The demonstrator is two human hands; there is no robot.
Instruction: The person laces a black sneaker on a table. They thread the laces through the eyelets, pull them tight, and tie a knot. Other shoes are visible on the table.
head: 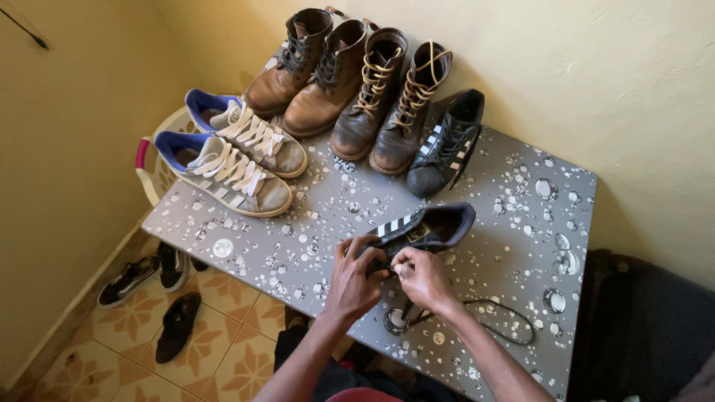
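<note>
Grey rectangular tabletop (514, 223) printed with water droplets, set against a yellow wall. Along its far edge stand two tan-brown leather lace-up boots (309, 71), then two darker, scuffed brown boots with yellow laces (387, 100), then one black low sneaker with white side stripes (445, 145). At the far left corner lie two grey suede sneakers with blue lining and broad white laces (234, 160). A white plastic chair with a pink-tipped arm (153, 167) shows beyond the left edge; dark shoes (153, 294) lie scattered on the patterned floor tiles.

Near the middle of the near edge rests the second black low sneaker with white stripes (421, 229). Its long axis runs obliquely across the tabletop, open heel collar toward the far right, toe toward the person and hidden under the hands. The left hand (354, 279) is clenched over the toe end; the right hand (424, 279) pinches a thin black shoelace (484, 316) at the front eyelets. The lace's free length trails in a loose loop toward the near right corner.

Judged by appearance, the sneaker is light, with a soft, pliant upper and a stiffer sole; steadying it at the sole or toe seems soundest. The lace is limp and thin, best held near its tip.
</note>
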